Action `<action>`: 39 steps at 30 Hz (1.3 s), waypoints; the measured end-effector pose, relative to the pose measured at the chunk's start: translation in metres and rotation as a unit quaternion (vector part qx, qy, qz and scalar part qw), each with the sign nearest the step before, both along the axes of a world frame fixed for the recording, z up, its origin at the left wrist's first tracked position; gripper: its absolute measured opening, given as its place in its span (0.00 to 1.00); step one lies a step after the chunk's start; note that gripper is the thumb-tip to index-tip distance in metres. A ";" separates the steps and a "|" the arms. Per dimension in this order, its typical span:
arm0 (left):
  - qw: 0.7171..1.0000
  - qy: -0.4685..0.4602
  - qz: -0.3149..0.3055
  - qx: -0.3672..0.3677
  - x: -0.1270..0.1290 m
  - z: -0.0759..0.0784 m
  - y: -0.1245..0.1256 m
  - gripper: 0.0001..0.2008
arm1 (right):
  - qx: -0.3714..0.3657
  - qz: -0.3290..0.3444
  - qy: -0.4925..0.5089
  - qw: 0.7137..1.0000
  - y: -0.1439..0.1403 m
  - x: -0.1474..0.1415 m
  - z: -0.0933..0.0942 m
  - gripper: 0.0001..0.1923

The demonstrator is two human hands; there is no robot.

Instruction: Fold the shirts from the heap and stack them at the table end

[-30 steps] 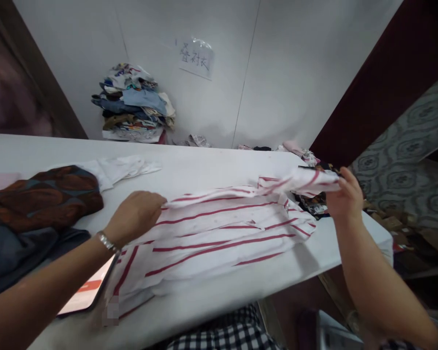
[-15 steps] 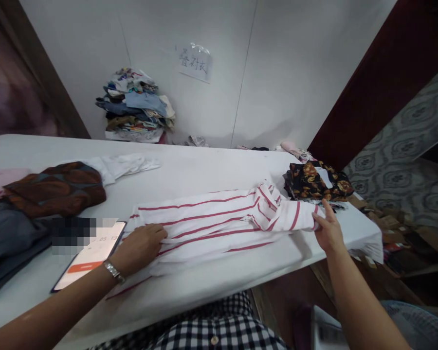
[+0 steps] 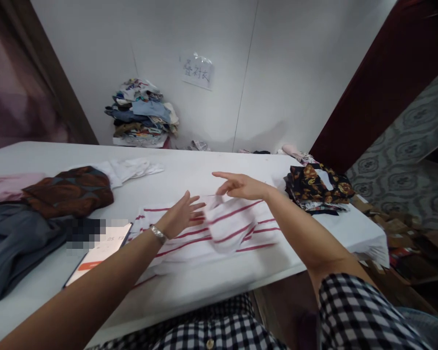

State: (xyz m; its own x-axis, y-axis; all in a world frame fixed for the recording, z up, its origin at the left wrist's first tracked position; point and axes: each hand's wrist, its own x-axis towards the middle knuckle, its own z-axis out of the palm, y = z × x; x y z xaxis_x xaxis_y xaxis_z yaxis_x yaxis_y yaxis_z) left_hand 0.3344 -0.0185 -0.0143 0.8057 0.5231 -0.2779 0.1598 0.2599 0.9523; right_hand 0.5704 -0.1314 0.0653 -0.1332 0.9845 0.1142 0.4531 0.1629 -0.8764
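We found the striped shirt (image 3: 219, 231) lying folded on the white table (image 3: 190, 170) near its front edge, long axis running left to right, stripes along that axis. The left hand (image 3: 180, 218) was over its left part, fingers spread; whether it touched we could not tell. The right hand (image 3: 241, 186), fingers loosely extended and holding nothing, was above the shirt's far edge, with the phone (image 3: 98, 253) just left of the shirt and the floral pile (image 3: 317, 187) well to its right.

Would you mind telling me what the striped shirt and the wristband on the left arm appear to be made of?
Striped shirt: thin woven cloth, probably cotton, matte; it folds softly and creases. Wristband: likely metal links, since it glints silver; too small to be sure.
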 end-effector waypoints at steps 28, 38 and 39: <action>0.875 0.182 -0.167 0.416 -0.011 -0.023 0.044 0.28 | -0.157 -0.160 -0.506 0.833 -0.006 0.120 -0.089 0.18; 0.774 0.107 -0.188 0.595 -0.024 -0.031 0.041 0.17 | -0.135 -0.179 -0.477 0.850 -0.040 0.137 -0.100 0.18; 0.771 0.098 -0.175 0.605 -0.023 -0.024 0.040 0.13 | -0.137 -0.179 -0.478 0.849 -0.041 0.138 -0.101 0.18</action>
